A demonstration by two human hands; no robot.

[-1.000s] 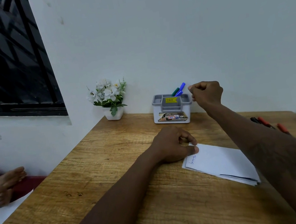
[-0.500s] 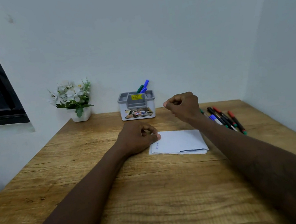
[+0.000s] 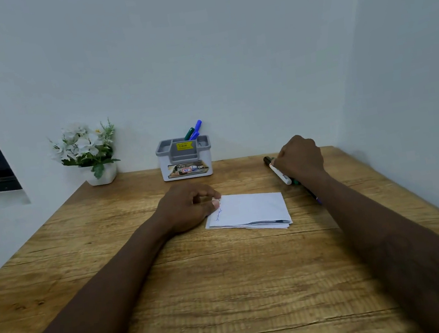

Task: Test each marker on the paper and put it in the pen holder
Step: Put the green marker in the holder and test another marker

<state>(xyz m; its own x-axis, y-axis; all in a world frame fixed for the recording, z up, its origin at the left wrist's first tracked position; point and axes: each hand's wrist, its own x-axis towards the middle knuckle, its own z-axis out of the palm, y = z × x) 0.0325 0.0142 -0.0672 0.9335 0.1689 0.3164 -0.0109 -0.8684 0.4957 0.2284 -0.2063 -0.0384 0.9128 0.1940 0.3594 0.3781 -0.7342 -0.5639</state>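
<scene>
Taking the next marker for its test is, as I judge it, the step in hand. The right hand (image 3: pixel 301 158) is at the far right of the surface (image 3: pixel 231 293). Its fingers are curled down on a white marker (image 3: pixel 279 172) with a dark cap and seem to grip it. I cannot tell if it is lifted or lies on the wood. The other loose markers (image 3: pixel 314 196) lie under the wrist, mostly hidden.

The left hand (image 3: pixel 187 206) holds the folded paper (image 3: pixel 253 209) at its left edge, pinched between the thumb and bent fingers. A small blue scribble shows beside the thumb.

The next move calls for pulling off the cap, which probably needs the left hand, and then bringing the tip to the white part of the paper.

The pen holder (image 3: pixel 185 171) stands far, in the middle, against the wall. The stored markers (image 3: pixel 193 131), green and blue, are in its back compartment. A flower pot (image 3: pixel 88 151) is to its left, well apart. I see nothing on the way from marker to paper to holder.
</scene>
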